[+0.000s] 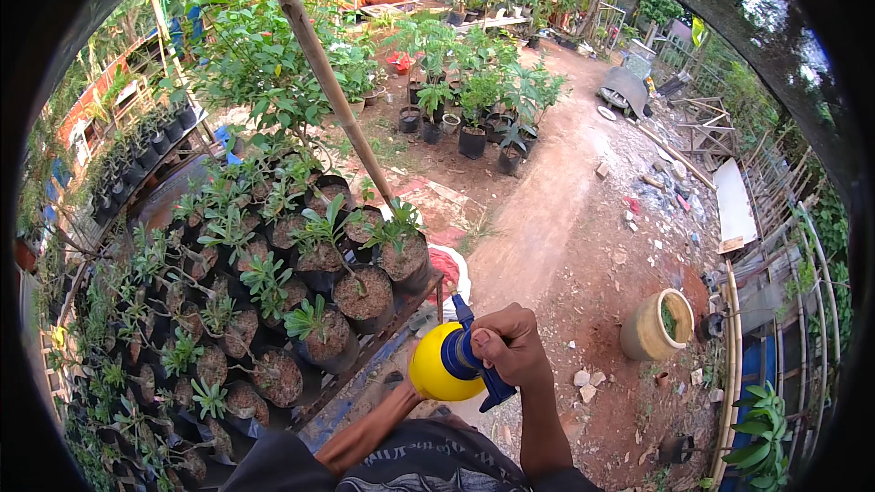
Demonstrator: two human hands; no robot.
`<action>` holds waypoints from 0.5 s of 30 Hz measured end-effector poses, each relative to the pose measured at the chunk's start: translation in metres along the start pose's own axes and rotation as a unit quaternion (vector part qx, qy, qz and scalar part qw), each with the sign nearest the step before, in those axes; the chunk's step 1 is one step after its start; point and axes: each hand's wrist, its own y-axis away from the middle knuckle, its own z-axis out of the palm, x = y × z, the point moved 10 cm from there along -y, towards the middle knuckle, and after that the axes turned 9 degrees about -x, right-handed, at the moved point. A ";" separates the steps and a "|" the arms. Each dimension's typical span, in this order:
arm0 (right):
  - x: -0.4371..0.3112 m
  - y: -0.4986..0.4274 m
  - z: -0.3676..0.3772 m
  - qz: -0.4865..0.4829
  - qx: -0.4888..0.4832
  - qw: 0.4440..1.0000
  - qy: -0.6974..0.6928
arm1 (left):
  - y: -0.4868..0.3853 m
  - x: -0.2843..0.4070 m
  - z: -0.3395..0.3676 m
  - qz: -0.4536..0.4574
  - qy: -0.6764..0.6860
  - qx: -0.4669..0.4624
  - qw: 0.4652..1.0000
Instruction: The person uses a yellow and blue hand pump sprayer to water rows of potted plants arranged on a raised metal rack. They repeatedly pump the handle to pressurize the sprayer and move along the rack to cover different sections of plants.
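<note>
In front of my body is a hand pump sprayer with a yellow tank and a blue head. Its brass-coloured nozzle points away from me, towards the edge of the plant bench. My right hand is closed in a fist over the top of the blue head, around the pump handle, which the fingers hide. From below and left, my left hand holds the yellow tank, and most of that hand is hidden behind it. Nearest to the nozzle are potted desert roses in black grow bags.
The bench's metal edge runs close to my left. A bamboo pole slants up beyond it. To the right stand a large clay-coloured pot and a bamboo fence. Ahead, a dirt path passes more potted plants; rubble lies nearby.
</note>
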 end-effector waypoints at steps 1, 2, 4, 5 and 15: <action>0.002 0.000 0.002 0.013 0.005 1.000 0.018 | 0.001 -0.001 0.013 0.002 0.096 -0.004 0.995; 0.002 -0.001 0.001 0.016 0.022 0.999 0.036 | 0.003 -0.001 0.019 0.003 0.124 0.049 0.991; -0.003 -0.005 0.003 0.004 0.037 0.997 0.061 | -0.004 -0.005 0.038 -0.017 0.184 0.121 0.975; -0.013 -0.006 0.003 -0.040 0.044 0.997 0.039 | -0.009 0.001 0.045 -0.002 0.148 0.162 0.976; -0.091 -0.022 0.001 -0.124 0.036 0.991 -0.023 | -0.013 0.011 0.031 -0.067 -0.224 0.180 0.955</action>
